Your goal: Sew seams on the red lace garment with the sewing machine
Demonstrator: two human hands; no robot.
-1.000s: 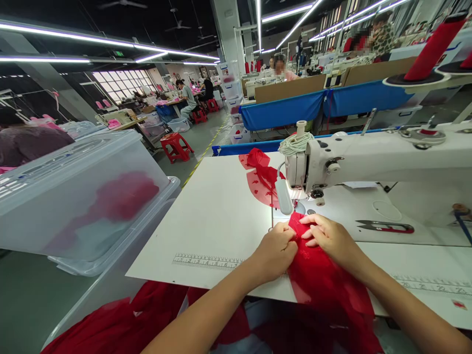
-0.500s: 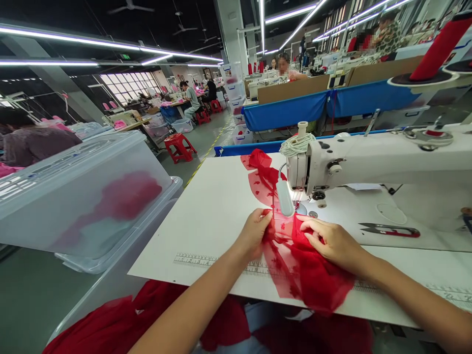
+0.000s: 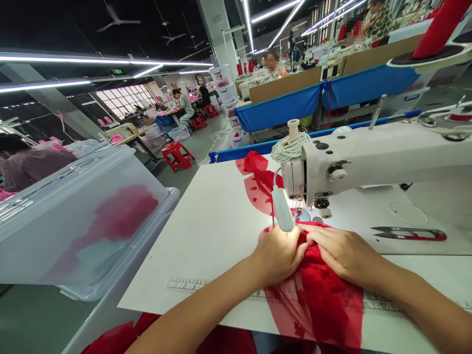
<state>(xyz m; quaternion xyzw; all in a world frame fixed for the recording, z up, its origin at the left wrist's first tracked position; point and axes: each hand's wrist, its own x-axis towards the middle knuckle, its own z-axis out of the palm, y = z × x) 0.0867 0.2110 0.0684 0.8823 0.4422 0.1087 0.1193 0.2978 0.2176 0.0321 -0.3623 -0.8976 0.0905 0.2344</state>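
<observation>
Sheer red fabric (image 3: 324,290) runs from the far side of the white table, under the needle area of the sewing machine (image 3: 354,157), and down over the front edge. Just in front of the presser foot, my left hand (image 3: 282,253) is closed on the fabric, fingers curled under and partly hidden. Beside it and close to touching, my right hand (image 3: 344,250) pinches a gathered fold of the same cloth. A small lamp (image 3: 282,209) on a bent neck hangs over my left hand. Thread snips (image 3: 409,233) lie on the machine bed to the right.
A ruler strip (image 3: 188,285) is marked along the table's front. Left of the table stands a translucent plastic bin (image 3: 84,221) with red cloth inside. A red stool (image 3: 177,156) is in the aisle. A red thread cone (image 3: 440,32) stands at upper right. Other people sit at machines beyond.
My left hand has shifted right, over the fabric and up against my right hand. The fabric is now bunched between them and hangs further over the front edge. The view has tilted slightly.
</observation>
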